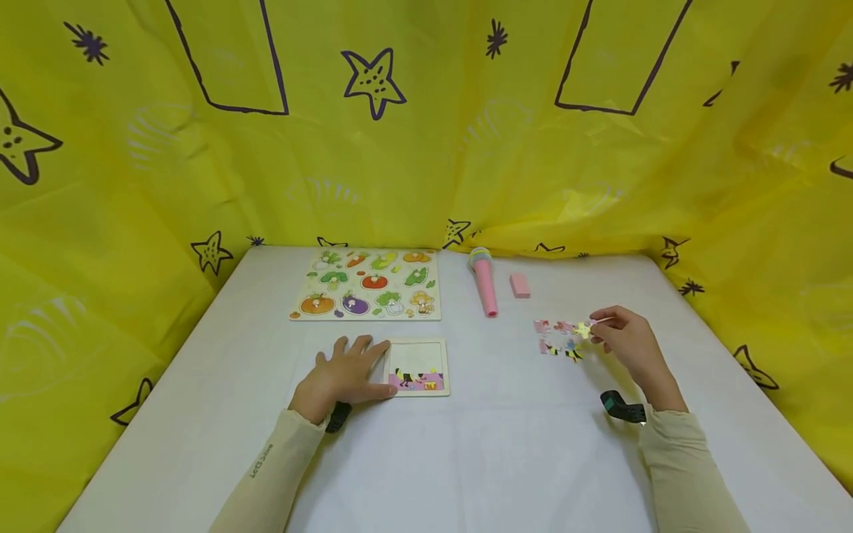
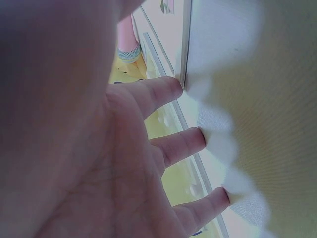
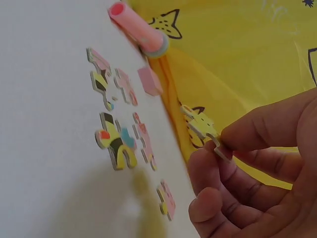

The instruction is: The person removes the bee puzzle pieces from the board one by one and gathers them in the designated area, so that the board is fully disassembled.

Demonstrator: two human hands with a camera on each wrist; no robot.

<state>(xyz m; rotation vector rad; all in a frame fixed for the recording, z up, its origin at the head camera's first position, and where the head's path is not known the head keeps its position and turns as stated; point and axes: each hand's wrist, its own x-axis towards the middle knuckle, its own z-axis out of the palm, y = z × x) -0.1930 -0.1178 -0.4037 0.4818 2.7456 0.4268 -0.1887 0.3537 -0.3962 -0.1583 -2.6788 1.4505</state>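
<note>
A small square puzzle frame [image 1: 447,368] lies on the white table, its lower part filled with pink, yellow and black picture pieces [image 1: 416,381]. My left hand [image 1: 343,374] rests at its left side with fingers spread, thumb at the lower left corner and index finger [image 2: 166,90] at the upper left one. Over on the right, my right hand [image 1: 629,344] pinches a yellow jigsaw piece [image 3: 202,124] between thumb and fingers, raised above the table. Several loose jigsaw pieces [image 3: 118,141] with pink, yellow and black print lie just beside that hand.
Behind the frame lies a vegetable peg puzzle board [image 1: 366,317]. A pink toy microphone [image 1: 486,285] and a small pink block [image 1: 520,286] are at the back, right of the middle. Yellow patterned cloth [image 1: 426,148] encloses the table's back and sides.
</note>
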